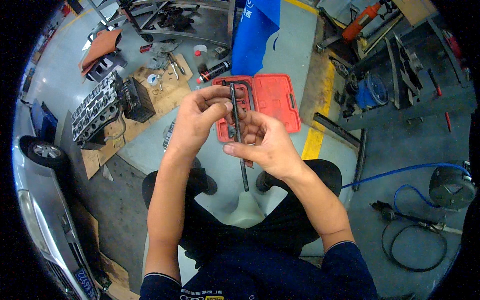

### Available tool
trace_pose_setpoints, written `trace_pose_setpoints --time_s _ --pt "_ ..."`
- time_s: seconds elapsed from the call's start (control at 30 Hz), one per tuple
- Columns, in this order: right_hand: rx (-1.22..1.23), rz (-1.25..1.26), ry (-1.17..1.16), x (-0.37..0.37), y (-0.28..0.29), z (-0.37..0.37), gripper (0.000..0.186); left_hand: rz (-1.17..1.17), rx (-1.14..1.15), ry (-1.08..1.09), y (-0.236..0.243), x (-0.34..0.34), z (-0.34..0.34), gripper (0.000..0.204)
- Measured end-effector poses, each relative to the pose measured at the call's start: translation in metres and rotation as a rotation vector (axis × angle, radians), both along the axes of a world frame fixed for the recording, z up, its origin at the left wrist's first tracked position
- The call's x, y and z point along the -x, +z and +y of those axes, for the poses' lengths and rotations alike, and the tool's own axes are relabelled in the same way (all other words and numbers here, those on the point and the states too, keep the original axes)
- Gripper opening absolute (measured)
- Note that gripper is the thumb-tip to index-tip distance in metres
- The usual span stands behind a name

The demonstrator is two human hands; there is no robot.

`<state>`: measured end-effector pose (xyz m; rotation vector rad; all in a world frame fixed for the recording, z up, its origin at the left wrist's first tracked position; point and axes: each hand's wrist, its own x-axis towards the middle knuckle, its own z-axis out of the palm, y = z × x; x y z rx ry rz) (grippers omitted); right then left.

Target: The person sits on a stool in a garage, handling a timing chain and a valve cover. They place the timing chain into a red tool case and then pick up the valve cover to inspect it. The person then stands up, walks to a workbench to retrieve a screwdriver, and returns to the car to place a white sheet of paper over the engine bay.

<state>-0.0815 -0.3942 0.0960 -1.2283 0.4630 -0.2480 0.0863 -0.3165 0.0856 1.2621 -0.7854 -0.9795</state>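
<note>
In front of me I hold a long, thin dark metal rod [236, 112], tilted, with its lower end pointing toward my lap. My left hand [199, 115] pinches its upper part between thumb and fingers. Lower down, my right hand [272, 145] is closed round it, thumb against its side. Just past my hands an open red plastic tool case [274, 97] lies on the floor, its lid to the right. Dark tool pieces sit in its left half, partly hidden by my hands. Below the rod's end, between my legs, is a pale funnel-shaped plastic thing [246, 210].
An engine cylinder head [97, 112] rests on cardboard [145, 97] at the left, near pliers and a spray can [214, 71]. A silver car [37, 200] stands far left. A metal workbench [405, 120] and blue hose [400, 174] are at the right.
</note>
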Motion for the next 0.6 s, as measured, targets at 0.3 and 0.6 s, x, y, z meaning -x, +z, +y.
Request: trace_pose_setpoints --time_s 0.3,0.6 --pt "0.016 0.017 0.014 0.003 0.005 0.0 0.038 -0.016 0.022 0.032 0.004 0.003 0.0 0.035" --pt "0.428 0.272 -0.081 0.002 -0.062 -0.024 0.023 -0.332 -0.003 0.369 -0.002 -0.03 -0.004 0.034"
